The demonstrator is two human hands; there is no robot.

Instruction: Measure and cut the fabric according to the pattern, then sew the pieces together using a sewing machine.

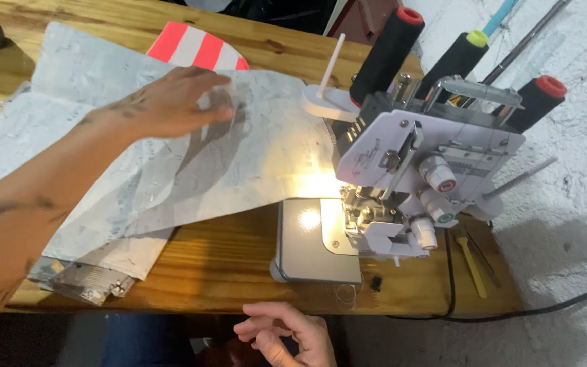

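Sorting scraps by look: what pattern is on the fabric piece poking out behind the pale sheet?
Pink-red and white stripes on the fabric piece, clearest in the head view.

The sewing machine (402, 183) lamp throws hot glare on the fabric (171, 170); the left hand (171, 102) is motion-blurred

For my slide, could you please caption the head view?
Left hand flat on grey patterned fabric beside a white overlock sewing machine; right hand open below the wooden table.
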